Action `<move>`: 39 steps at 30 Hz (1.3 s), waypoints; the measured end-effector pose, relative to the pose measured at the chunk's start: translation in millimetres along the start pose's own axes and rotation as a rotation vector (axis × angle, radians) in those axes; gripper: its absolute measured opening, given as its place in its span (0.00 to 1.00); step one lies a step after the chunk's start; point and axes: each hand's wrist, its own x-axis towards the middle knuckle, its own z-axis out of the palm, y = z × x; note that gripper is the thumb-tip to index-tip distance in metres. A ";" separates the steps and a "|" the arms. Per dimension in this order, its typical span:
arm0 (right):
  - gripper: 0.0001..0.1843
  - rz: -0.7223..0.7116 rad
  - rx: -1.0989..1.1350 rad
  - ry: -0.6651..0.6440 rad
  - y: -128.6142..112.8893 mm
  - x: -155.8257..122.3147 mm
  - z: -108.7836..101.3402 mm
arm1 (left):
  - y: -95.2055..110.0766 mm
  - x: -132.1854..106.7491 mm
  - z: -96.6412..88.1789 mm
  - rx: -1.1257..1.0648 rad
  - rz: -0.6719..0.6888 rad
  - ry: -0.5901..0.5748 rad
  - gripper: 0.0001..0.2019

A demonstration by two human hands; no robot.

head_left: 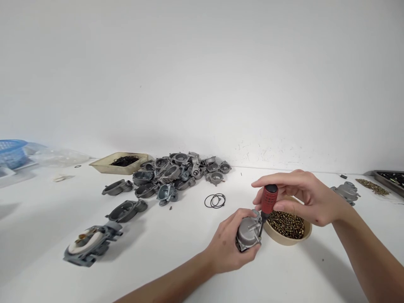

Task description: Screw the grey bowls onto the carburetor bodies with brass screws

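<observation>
My left hand [227, 246] is wrapped around a small grey metal housing [248, 232] and holds it just above the white table [176, 261]. My right hand [303, 198] pinches the top of a red-handled screwdriver [268, 201]. The screwdriver stands nearly upright with its tip on the housing's edge. Right behind the housing sits a tan bowl [307, 233] full of brass screws [285, 224].
A heap of grey metal housings [181, 172] lies at the back, with several loose ones [126, 210] and an assembled unit [91, 244] to the left. Black O-rings [215, 200] lie mid-table. A tan tray [121, 163], blue basket [11, 152], another housing [346, 192] and dark tray [391, 180] line the wall.
</observation>
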 end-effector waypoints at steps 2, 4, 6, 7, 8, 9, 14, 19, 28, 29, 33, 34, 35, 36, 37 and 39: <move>0.20 0.024 -0.038 0.059 1.5 0.7 1.2 | 0.4 -0.3 -0.2 0.005 -0.001 0.001 0.26; 0.15 0.075 -0.110 0.159 4.0 1.7 3.2 | 0.2 -0.8 0.4 0.009 -0.002 0.013 0.26; 0.16 0.121 -0.161 0.241 6.9 2.1 4.6 | -0.8 -1.3 1.5 0.017 -0.004 0.030 0.26; 0.17 0.141 -0.171 0.261 8.1 1.9 4.7 | -1.6 -1.5 2.0 0.023 -0.005 0.040 0.26; 0.18 0.157 -0.169 0.264 9.0 1.4 4.3 | -2.5 -1.7 2.6 0.030 -0.004 0.050 0.26; 0.18 0.168 -0.156 0.251 9.5 0.7 3.5 | -3.3 -1.8 3.0 0.037 -0.003 0.057 0.26; 0.15 0.138 -0.079 0.142 7.4 -1.0 -0.5 | -5.7 -2.0 3.8 0.044 0.005 0.058 0.27; 0.13 0.154 -0.151 0.179 5.9 2.2 3.2 | -4.1 -2.6 3.7 0.050 -0.017 0.075 0.26; 0.15 0.168 -0.186 0.238 10.1 1.8 5.2 | -5.0 -1.7 0.9 0.142 0.006 0.057 0.25; 0.15 0.169 -0.185 0.237 10.6 1.4 3.8 | -6.2 -1.4 -0.3 0.154 0.013 0.046 0.25; 0.16 0.140 -0.188 0.214 10.6 -0.5 -2.6 | -9.9 0.4 -6.2 0.145 0.050 -0.007 0.27; 0.15 0.129 -0.186 0.203 10.4 -1.0 -3.9 | -10.3 1.1 -7.6 0.124 0.056 -0.010 0.28; 0.15 0.116 -0.183 0.192 10.1 -1.4 -5.2 | -10.3 1.8 -8.9 0.103 0.057 -0.013 0.28; 0.15 0.104 -0.180 0.185 9.9 -1.8 -6.3 | -10.1 2.7 -10.3 0.086 0.053 -0.018 0.28; 0.15 0.091 -0.177 0.182 9.7 -2.1 -7.4 | -9.5 3.9 -11.8 0.071 0.048 -0.025 0.29; 0.15 0.075 -0.166 0.189 9.4 -3.0 -9.7 | -7.6 6.8 -15.6 0.041 0.040 -0.066 0.30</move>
